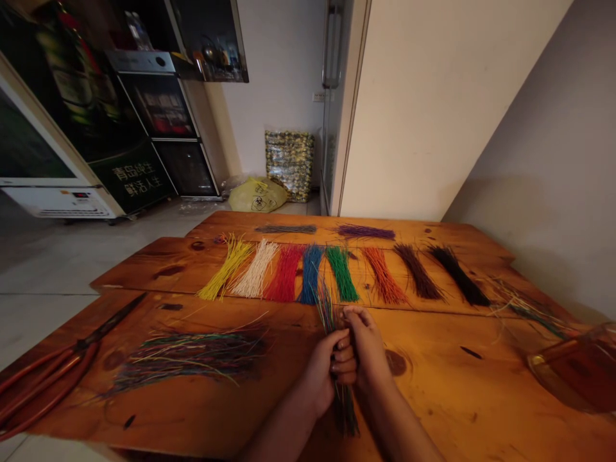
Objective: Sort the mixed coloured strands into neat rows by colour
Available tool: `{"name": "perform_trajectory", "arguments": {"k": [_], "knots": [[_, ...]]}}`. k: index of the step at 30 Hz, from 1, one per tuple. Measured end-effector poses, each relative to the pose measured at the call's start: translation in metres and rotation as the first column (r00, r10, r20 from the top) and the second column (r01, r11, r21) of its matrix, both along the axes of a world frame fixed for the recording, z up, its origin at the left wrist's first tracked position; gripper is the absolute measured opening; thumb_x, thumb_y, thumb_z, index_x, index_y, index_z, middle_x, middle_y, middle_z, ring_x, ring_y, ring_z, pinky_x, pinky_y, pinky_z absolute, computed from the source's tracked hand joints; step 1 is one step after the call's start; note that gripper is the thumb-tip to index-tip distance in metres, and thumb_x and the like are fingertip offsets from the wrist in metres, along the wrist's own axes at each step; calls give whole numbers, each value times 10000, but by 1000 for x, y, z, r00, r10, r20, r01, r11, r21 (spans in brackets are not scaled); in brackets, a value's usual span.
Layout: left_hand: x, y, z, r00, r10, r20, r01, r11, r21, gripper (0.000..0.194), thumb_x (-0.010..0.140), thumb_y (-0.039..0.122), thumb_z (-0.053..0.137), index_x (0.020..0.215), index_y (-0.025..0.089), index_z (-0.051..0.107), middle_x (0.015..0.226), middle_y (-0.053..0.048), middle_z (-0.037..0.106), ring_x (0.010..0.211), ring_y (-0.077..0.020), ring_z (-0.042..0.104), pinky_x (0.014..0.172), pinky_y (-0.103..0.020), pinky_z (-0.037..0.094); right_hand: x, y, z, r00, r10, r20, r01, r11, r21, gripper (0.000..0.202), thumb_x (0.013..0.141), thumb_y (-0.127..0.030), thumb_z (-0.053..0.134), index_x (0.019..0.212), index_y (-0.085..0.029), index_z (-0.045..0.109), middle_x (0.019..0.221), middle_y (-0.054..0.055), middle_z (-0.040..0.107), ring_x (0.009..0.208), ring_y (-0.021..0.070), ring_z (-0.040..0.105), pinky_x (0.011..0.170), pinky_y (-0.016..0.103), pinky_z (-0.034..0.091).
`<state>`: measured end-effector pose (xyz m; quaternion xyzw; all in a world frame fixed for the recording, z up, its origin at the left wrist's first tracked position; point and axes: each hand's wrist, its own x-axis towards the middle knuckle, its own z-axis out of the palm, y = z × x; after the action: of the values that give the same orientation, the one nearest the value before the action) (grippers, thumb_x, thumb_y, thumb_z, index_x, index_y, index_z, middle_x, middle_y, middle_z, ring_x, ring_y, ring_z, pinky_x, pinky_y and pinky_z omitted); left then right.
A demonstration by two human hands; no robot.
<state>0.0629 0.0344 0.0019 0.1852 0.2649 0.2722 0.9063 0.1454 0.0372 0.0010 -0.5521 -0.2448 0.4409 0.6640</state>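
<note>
My left hand point(330, 367) is wrapped around a bundle of thin mixed-coloured strands point(326, 309), which look like fine wire. The upper ends fan out past the fist toward the blue pile, and the lower ends hang out below it. Against the left fist rests my right hand point(369, 343), its thumb and fingers pinched together beside the bundle. What the pinch holds is too small to make out. A larger loose heap of mixed strands point(192, 354) lies on the wooden table point(433, 398) to the left.
Sorted piles cross the table, among them yellow point(226, 269), red point(286, 273), blue point(310, 273), green point(342, 273) and black point(459, 274) strands. Red-handled scissors point(81, 350) lie at the left. A glass container of amber liquid point(577, 372) and stray strands point(534, 308) are at the right.
</note>
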Motion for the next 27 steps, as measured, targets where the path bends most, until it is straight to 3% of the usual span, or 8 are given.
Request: {"name": "perform_trajectory", "arguments": {"k": [4,7,12,16,22,24,27], "knots": [[-7,-2,1,993,-91,69,92,996,-10,376,677,309,630,585,186,286,401,120,178,338,-17,54,349,-151,54,12,1,6,923,24,-384,-10,999,38,168,634,-271,654,734,-196,542,704,-18,603,729,140,618,695,253,493],[-12,-6,1,989,-144,30,144,989,17,397,681,333,659,601,184,300,417,122,162,349,-21,42,347,-145,57,24,2,13,865,53,-499,-5,995,97,180,626,-225,673,751,-192,548,698,-14,624,727,140,637,699,260,513],[-19,-17,7,994,-112,-6,112,990,90,400,693,362,667,611,180,320,434,122,148,360,-20,40,344,-145,74,43,-3,28,813,114,-572,-8,983,185,124,639,-161,666,725,-182,580,661,-14,646,690,128,645,700,251,524],[-24,-29,15,998,-61,-33,64,991,115,354,696,334,666,619,168,363,442,122,162,353,-7,71,348,-148,76,61,-14,26,797,26,-603,135,966,220,89,651,-127,661,690,-169,593,658,5,657,656,117,636,690,252,533],[-35,-30,18,992,-5,-125,19,994,107,320,692,321,676,623,155,412,443,122,187,344,4,112,349,-156,72,119,-39,31,779,-160,-606,440,828,347,128,693,-151,665,670,-205,551,580,-79,603,543,37,575,591,123,495],[-38,-26,17,991,46,-124,-34,995,98,299,717,302,655,622,153,414,445,122,185,342,5,120,352,-157,72,131,-45,36,771,-164,-615,476,790,386,105,719,-183,653,691,-206,554,574,-90,583,501,22,541,529,101,468],[-39,-19,15,982,119,-143,-109,991,82,285,764,279,605,609,151,403,441,121,188,340,8,118,357,-158,65,130,-49,40,773,-112,-624,451,789,418,79,751,-212,632,714,-192,564,575,-97,555,381,2,420,381,91,379]]}}
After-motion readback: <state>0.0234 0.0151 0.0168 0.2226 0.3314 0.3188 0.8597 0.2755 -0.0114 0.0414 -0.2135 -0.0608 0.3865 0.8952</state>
